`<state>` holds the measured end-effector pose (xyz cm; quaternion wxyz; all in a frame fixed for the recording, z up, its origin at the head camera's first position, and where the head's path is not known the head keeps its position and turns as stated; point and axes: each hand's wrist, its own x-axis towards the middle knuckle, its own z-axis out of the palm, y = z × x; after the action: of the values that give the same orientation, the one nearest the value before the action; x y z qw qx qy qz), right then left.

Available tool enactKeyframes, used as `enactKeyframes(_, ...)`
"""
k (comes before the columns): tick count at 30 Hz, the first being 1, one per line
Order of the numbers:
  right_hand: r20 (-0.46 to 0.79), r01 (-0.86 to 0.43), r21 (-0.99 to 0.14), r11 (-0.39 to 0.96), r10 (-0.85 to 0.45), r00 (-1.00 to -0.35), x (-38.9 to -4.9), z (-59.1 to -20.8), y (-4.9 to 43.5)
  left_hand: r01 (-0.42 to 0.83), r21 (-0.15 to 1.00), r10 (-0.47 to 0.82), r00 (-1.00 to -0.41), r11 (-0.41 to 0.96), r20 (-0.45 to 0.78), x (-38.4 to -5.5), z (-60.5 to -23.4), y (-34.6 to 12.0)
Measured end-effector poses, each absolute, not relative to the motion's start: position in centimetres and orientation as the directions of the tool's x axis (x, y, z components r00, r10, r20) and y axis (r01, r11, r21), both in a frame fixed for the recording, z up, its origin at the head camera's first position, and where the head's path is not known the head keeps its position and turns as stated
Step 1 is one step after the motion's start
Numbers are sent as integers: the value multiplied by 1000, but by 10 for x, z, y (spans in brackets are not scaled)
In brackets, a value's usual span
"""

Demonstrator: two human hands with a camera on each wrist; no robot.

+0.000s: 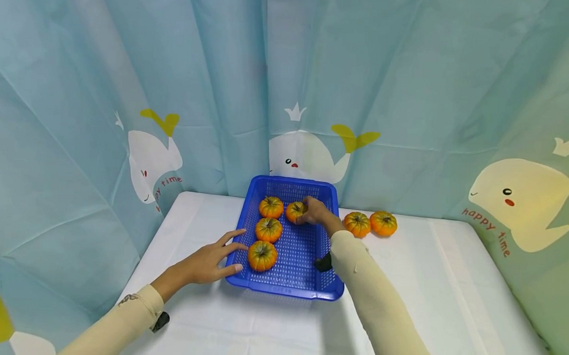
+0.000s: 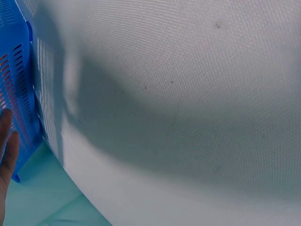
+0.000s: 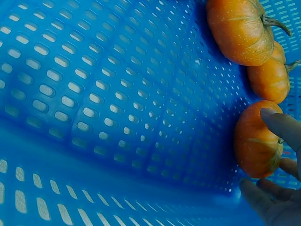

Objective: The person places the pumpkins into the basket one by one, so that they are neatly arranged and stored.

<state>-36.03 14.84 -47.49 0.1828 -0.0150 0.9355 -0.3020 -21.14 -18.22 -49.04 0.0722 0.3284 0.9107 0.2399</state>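
Observation:
A blue plastic basket (image 1: 290, 291) with perforated walls stands on the white-covered table. Three small orange pumpkins form a column along its left side: the back pumpkin (image 1: 271, 207), the middle pumpkin (image 1: 268, 230) and the front pumpkin (image 1: 262, 256). To the right of the back one, my right hand (image 1: 315, 211) holds another pumpkin (image 3: 256, 141) low in the basket, thumb on one side and fingers on the other. My left hand (image 1: 211, 261) is at the basket's left rim with its fingers spread; whether the fingertips touch the rim is unclear.
Outside the basket, to its right, two more pumpkins sit side by side at the table's back edge, a left pumpkin (image 1: 356, 224) and a right pumpkin (image 1: 383, 223). A pale blue curtain (image 1: 400, 98) with whale prints hangs behind and beside the white tablecloth (image 1: 431, 287).

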Motion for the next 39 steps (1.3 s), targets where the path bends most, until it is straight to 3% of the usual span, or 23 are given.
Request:
enactKeyframes(12, -209, -131, -561, 817, -294, -933, -349, -452, 144, 545, 490, 619, -785, 680, 14, -208, -496, -185)
enactKeyframes(20, -171, -133, -612, 780, -294, -940, -342, -435, 154, 555, 483, 626, -780, 677, 19, -210, -497, -182)
enactKeyframes(27, -81, -221, -638, 737, -350, -933, -335, -418, 168, 562, 481, 631, -776, 673, 23, -211, -495, -180)
enactKeyframes(34, -43, -245, -723, 646, -396, -917, -321, -401, 198, 563, 483, 633, -774, 671, 22, -212, -494, -180)
enactKeyframes(39, -41, -236, -718, 655, -378, -925, -311, -397, 223, 550, 492, 621, -783, 675, 23, -210, -494, -181)
